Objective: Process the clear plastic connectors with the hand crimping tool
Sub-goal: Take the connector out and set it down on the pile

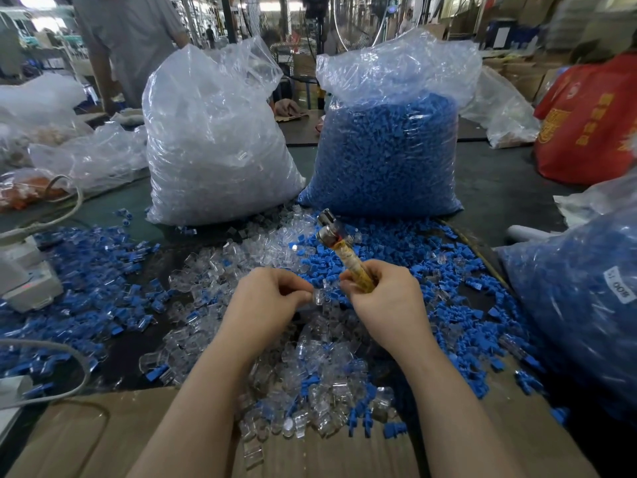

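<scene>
My right hand [386,298] grips the yellowish handle of the hand crimping tool [339,248], whose metal head points up and away over the pile. My left hand [272,301] pinches one clear plastic connector [319,297] between thumb and fingertips, just left of the tool's handle. Below and between my forearms lies a heap of loose clear connectors [310,381]. Loose blue plastic parts [396,270] are mixed in around them.
A big bag of clear parts [213,139] and a big bag of blue parts [389,150] stand behind the pile. Another bag of blue parts [579,305] is at the right. A white device [24,277] with cables sits left. Cardboard [103,436] covers the near edge.
</scene>
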Motion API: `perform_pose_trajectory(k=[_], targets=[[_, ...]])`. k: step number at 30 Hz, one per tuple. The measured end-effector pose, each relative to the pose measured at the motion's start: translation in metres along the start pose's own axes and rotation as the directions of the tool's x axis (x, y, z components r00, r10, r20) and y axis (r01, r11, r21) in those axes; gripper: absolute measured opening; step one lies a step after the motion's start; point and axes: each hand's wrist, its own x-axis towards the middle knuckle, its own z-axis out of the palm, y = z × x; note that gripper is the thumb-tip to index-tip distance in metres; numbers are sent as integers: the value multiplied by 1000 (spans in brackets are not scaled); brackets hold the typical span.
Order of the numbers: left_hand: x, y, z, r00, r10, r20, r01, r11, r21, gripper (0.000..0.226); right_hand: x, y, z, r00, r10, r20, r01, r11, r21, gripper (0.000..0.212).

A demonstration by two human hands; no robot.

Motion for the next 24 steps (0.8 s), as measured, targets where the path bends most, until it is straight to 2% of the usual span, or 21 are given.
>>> perform_pose_trajectory(k=[3, 8, 14, 18, 24], targets=[[-2, 3, -6, 1000, -13, -25, 10, 993, -115, 16, 2, 0, 0, 1000, 9, 9, -9, 999, 34, 10], [-2, 5, -12, 999, 12, -30, -17, 984, -179, 15, 2, 0, 1, 999, -6, 37, 3, 996, 94, 10], [0, 2, -13, 990, -11, 142, -3, 995, 104, 22, 1, 1, 0, 999, -30, 24, 28, 997, 70, 13], [0, -4, -9, 999, -53, -14, 55, 959, 278, 17, 1, 1, -1, 999, -38, 37, 35, 997, 70, 12], [-1, -4, -5, 999, -51, 1, 46, 919, 391, 6, 1, 0, 0, 998, -44, 47, 42, 998, 55, 12]])
